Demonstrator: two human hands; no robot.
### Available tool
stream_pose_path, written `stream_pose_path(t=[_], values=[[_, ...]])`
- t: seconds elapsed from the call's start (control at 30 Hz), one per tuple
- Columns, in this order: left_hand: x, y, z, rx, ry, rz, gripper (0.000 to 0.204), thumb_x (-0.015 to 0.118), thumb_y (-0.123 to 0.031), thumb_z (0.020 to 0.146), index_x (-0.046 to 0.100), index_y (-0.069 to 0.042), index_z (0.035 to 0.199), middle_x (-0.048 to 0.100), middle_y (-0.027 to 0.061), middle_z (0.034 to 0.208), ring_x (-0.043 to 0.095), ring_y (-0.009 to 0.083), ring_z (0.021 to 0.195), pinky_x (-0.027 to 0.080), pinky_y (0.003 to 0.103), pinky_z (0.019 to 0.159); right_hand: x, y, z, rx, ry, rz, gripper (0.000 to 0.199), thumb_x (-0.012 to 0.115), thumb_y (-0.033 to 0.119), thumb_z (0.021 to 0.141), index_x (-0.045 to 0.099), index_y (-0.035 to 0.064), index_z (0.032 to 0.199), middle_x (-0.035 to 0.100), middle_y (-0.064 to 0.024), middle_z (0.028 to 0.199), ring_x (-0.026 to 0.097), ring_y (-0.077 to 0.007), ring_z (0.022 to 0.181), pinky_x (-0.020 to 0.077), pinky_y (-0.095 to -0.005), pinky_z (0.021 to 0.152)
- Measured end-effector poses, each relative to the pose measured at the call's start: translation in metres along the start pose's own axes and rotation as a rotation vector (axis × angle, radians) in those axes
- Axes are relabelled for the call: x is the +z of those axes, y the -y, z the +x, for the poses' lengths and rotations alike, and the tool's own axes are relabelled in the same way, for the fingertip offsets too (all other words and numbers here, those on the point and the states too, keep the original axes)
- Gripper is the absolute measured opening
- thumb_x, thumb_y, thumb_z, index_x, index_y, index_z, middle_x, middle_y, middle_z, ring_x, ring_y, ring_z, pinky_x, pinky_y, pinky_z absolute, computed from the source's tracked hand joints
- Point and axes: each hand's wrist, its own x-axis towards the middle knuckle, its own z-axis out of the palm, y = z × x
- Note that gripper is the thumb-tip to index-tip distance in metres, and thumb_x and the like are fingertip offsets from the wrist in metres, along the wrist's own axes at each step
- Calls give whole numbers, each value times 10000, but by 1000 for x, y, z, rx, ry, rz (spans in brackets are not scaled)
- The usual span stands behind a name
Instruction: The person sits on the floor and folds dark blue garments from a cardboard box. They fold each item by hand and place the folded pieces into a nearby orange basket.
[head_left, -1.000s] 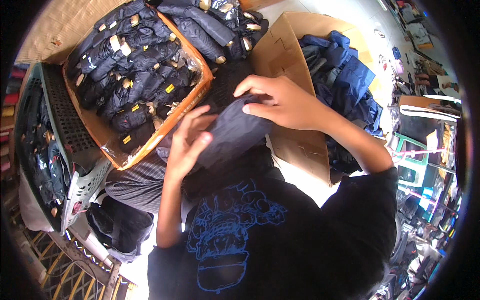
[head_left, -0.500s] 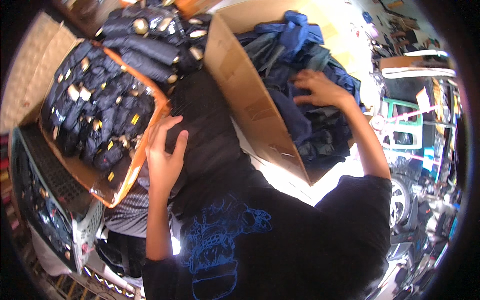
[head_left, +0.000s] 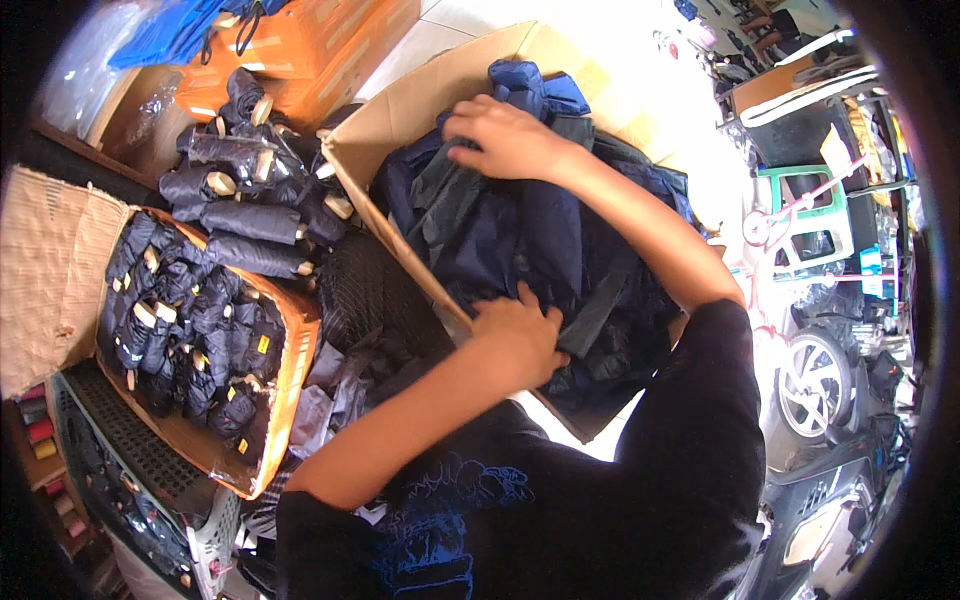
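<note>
1. The left hand (head_left: pixel 515 345) is no longer hovering beside the orange-edged carton (head_left: pixel 290 390); it is now reaching over the near-left edge of the cardboard box (head_left: pixel 420 100).
2. The right hand (head_left: pixel 510 140) is still staying inside that box, though it is now sitting closer to the far-left corner.
3. So both hands are now dipping into one heap of dark blue fabric (head_left: pixel 550 230), which is lying in loose folds between the box's walls; the work seems to be centring there.
4. The left hand is facing palm down, its fingers spreading apart and apparently resting on the cloth, not closing around anything; the left forearm (head_left: pixel 410 430) is slanting in from the lower left.
5. The right hand is bending its fingers over the folds, the right forearm (head_left: pixel 650 225) crossing the box's right side; I can't tell whether it is pinching fabric.
</note>
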Motion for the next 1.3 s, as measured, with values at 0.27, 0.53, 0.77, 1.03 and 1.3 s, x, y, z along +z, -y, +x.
stream_pose_path(t=[0.27, 0.53, 0.77, 1.03, 1.3], values=[[-19, 15, -3, 134, -53, -219, 443, 686, -387, 806, 615, -25, 1052, 635, 201, 946, 636, 401, 899, 505, 495, 792, 53, 29, -49, -6, 1005, 164, 383, 585, 254, 806, 658, -28, 1056, 670, -241, 1009, 636, -391, 963, 495, -453, 861], [-31, 23, 8, -236, -68, -24, 983, 706, -663, 664, 416, -47, 1373, 329, 266, 1440, 436, 508, 1219, 396, 669, 921, -15, 2, -73, -374, 391, 659, 367, 596, 220, 809, 642, -27, 1077, 660, -223, 1050, 618, -370, 996, 481, -419, 884], [35, -2, 35, -97, 439, -143, 744, 587, -476, 851, 349, -105, 1450, 412, 170, 1423, 465, 403, 1252, 401, 682, 924, 26, 26, -1, -222, 22, 73, 163, 671, 157, 715, 613, 105, 858, 576, -32, 802, 527, -235, 910, 363, -370, 786], [30, -18, 25, -143, 359, 156, 573, 552, -235, 896, 391, -159, 1440, 631, 118, 1170, 611, 332, 1085, 334, 791, 868, 69, 4, -47, 97, 477, 9, 513, 652, 202, 846, 459, 95, 1309, 657, -185, 749, 673, -358, 695, 528, -460, 591], [26, -18, 25, -156, 381, 41, 561, 552, -184, 887, 406, -158, 1429, 624, 105, 1151, 624, 297, 1053, 309, 809, 873, 95, 2, -28, -151, 371, 89, 248, 585, 248, 889, 630, 127, 1102, 616, -192, 660, 646, -358, 630, 506, -466, 566]])
